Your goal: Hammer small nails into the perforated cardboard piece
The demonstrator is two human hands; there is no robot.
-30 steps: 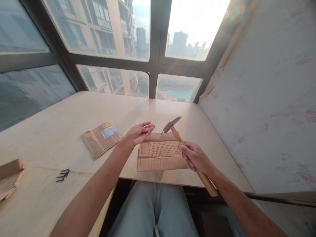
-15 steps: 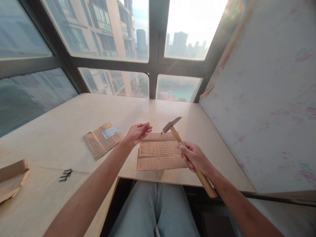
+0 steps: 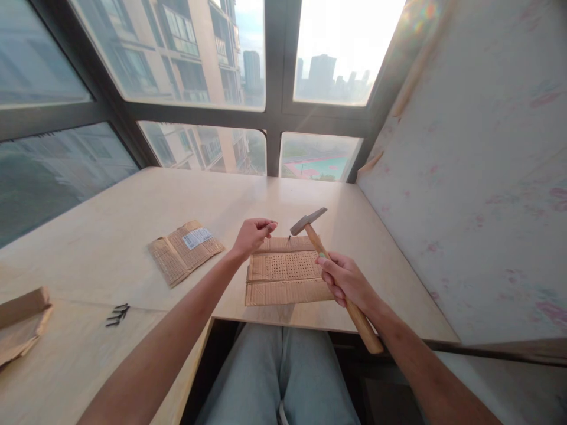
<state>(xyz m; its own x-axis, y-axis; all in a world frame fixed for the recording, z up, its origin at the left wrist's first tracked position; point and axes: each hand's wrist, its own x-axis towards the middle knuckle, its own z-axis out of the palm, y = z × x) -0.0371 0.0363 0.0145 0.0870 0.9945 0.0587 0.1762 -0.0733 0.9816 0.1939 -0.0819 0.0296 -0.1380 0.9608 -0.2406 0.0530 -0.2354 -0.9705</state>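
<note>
Head view, hammer (image 3: 315, 238): slanted over the right part of the holed cardboard (image 3: 290, 268), head end farthest from the person.
Right hand (image 3: 344, 276): closed around the hammer, grasping it.
Nail (image 3: 289, 238): at the cardboard's far edge, near the hammer head.
Left hand (image 3: 257, 236): fingertips pinched, near the nail; contents, if any, cannot be told.
Left of it: labelled cardboard (image 3: 185, 252), then loose dark nails (image 3: 117, 314) on the table (image 3: 110, 236).

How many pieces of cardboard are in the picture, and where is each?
3: a holed piece nearest the hammer, a labelled piece to its left, and a folded piece at the picture's left edge. More layers underneath may be hidden.
</note>
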